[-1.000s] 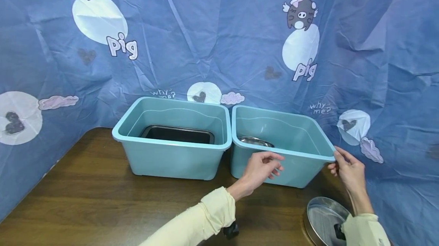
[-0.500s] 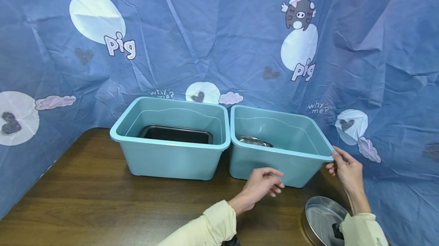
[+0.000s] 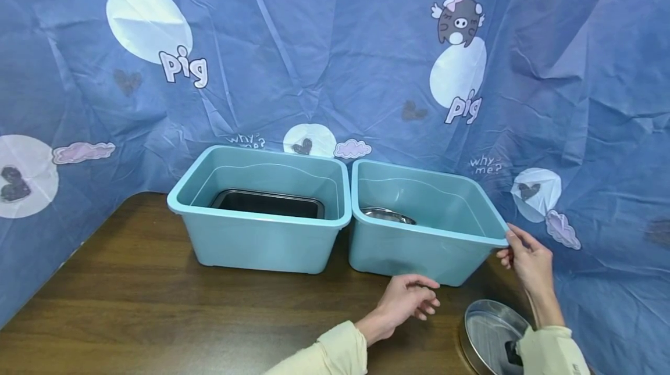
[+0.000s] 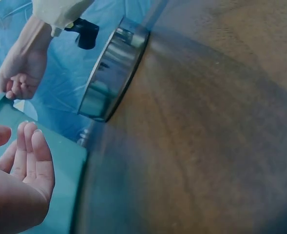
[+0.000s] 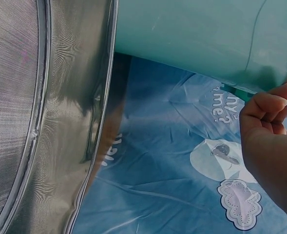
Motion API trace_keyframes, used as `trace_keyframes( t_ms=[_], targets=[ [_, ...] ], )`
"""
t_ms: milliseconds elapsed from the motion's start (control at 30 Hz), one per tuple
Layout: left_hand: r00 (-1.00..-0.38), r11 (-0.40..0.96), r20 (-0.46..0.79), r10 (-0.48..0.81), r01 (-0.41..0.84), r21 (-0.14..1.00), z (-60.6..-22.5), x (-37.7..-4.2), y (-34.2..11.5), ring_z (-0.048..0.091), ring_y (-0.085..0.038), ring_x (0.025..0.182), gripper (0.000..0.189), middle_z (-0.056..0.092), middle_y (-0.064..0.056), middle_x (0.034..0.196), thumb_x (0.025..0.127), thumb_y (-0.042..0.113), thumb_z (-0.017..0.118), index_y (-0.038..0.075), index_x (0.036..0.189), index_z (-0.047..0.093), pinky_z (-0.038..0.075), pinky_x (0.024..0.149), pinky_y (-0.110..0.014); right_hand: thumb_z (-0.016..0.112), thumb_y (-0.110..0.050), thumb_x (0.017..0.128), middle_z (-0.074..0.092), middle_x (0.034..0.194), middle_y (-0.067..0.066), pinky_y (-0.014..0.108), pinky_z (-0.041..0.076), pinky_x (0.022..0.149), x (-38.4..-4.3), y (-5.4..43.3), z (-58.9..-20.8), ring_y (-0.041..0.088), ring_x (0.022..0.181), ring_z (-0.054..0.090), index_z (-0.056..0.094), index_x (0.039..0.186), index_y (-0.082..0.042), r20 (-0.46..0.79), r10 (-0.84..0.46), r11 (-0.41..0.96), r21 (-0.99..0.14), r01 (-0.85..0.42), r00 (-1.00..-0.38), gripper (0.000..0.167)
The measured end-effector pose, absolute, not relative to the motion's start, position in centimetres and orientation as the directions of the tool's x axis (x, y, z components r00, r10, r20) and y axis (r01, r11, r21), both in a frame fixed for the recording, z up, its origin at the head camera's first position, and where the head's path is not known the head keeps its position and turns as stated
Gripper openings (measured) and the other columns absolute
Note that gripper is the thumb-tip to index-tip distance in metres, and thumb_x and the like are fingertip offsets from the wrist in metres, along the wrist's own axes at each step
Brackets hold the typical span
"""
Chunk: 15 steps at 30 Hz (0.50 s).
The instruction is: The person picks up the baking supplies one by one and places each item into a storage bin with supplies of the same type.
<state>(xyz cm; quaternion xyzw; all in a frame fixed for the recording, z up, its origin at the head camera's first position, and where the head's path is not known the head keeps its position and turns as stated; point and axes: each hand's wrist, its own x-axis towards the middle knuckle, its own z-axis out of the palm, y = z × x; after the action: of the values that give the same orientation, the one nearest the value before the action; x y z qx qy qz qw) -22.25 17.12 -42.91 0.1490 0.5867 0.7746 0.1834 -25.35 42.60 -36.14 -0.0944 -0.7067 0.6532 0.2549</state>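
Observation:
My right hand (image 3: 530, 261) pinches the front right corner of the rim of the right-hand teal bin (image 3: 413, 256). In the right wrist view, the fingers (image 5: 275, 100) curl at that rim. My left hand (image 3: 408, 303) is in front of the same bin, low over the table, its fingers loosely bent and holding nothing. A round metal sieve (image 3: 494, 331) with a mesh bottom stands on the table beneath my right forearm; its steel wall (image 4: 116, 68) shows in the left wrist view. Inside the right-hand bin lies a shiny round metal item (image 3: 388, 215), partly hidden by the front wall.
A second teal bin (image 3: 262, 244) stands just left of the first, with a dark rectangular pan (image 3: 269, 205) in it. Both are on a brown wooden table (image 3: 157, 311). Behind them hangs a blue printed cloth (image 3: 314, 61).
My left hand has moved down and toward me, from near the bin's front rim to low in front of its base. The right hand keeps its grip on the corner.

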Motion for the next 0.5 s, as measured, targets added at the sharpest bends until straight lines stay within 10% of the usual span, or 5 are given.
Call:
trace_keyframes(
  t_ms=[233, 500],
  targets=[
    [-0.883, -0.241, -0.017, 0.468, -0.147, 0.959, -43.9, -21.8, 17.8, 0.064, -0.008, 0.063, 0.02, 0.073, -0.004, 0.08, 0.091, 0.002, 0.065, 0.006, 0.109, 0.076, 0.054, 0.058, -0.021, 0.064, -0.018, 0.104, 0.066, 0.059, 0.002, 0.018, 0.045, 0.042, -26.5, 44.8, -38.3, 0.007, 0.046, 0.059, 0.067, 0.127, 0.0, 0.361, 0.381, 0.17, -0.932, -0.319, -0.851, 0.03],
    [-0.886, -0.257, -0.022, 0.464, -0.158, 0.953, -44.7, -21.3, 18.3, 0.063, -0.008, 0.06, 0.023, 0.073, -0.005, 0.078, 0.09, -0.001, 0.066, 0.005, 0.11, 0.074, 0.053, 0.056, -0.02, 0.066, -0.017, 0.103, 0.067, 0.061, 0.003, 0.018, 0.045, 0.042, -26.9, 45.5, -39.1, 0.008, 0.047, 0.059, 0.065, 0.131, 0.005, 0.375, 0.37, 0.164, -0.927, -0.337, -0.85, 0.035]
  ],
)
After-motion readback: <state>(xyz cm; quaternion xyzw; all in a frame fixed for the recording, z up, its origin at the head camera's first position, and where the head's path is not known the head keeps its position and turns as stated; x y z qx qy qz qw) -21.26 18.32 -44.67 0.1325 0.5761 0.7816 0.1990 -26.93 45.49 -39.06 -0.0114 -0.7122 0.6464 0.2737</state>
